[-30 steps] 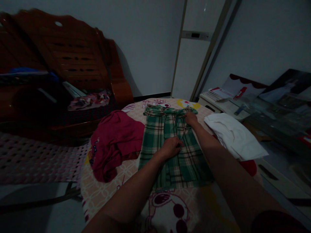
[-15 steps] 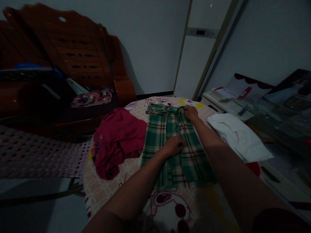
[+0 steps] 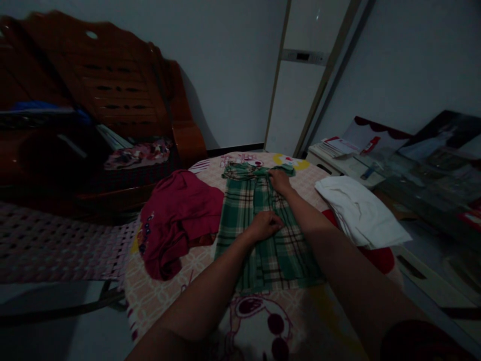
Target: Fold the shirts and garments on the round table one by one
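Though both on green plaid cloth (image 3: 239,203), left hand (image 3: 265,225) mid-length, right hand (image 3: 280,181) near the top, any pinch unclear.

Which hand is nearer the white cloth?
Right. The right hand is left of the white cloth, at the far end of the plaid cloth; the left hand is farther left, over its middle.

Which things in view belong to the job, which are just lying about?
In the job:
green plaid garment
left hand and right hand, both on it
table underneath

Untouched, seemingly just lying about:
magenta garment
white cloth
papers
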The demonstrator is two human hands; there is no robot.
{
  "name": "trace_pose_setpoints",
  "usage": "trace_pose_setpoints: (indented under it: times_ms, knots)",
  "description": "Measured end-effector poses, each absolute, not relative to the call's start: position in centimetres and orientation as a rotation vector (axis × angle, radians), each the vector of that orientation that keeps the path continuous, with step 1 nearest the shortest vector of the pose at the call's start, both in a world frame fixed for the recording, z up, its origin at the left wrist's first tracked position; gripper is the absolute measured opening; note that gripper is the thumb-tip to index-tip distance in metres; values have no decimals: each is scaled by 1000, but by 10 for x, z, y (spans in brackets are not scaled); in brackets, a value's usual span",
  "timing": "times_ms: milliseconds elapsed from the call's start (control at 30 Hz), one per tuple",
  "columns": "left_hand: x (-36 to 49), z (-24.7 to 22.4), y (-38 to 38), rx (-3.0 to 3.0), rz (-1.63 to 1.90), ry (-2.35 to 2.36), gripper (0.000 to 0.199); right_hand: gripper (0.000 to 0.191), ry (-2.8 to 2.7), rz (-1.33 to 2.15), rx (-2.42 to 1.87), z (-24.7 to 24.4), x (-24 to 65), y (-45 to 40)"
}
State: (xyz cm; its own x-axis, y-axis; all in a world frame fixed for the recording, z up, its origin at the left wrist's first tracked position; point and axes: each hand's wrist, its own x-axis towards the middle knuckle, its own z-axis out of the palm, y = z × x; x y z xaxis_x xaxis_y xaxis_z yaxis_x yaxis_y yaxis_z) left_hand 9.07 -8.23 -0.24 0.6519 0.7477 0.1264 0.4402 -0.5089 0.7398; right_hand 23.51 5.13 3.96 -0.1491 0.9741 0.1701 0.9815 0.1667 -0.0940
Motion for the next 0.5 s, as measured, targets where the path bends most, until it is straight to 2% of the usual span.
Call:
trace_pose_setpoints:
  times_ms: [67,233,400,500]
  knots:
    - [88,-5,-80,2107,596,869,19,44,-2250,-68,-1972,36,229,55]
    - [87,-8,-80,2056,616,833,20,30,-2094,-65,-2052,31,223,70]
    - [90,-6,-81,2057,619,847,18,40,-1905,244,-1859,29,223,86]
    - [89,-6,-76,2012,748,964,21,43,-1767,404,-1707,29,236,80]
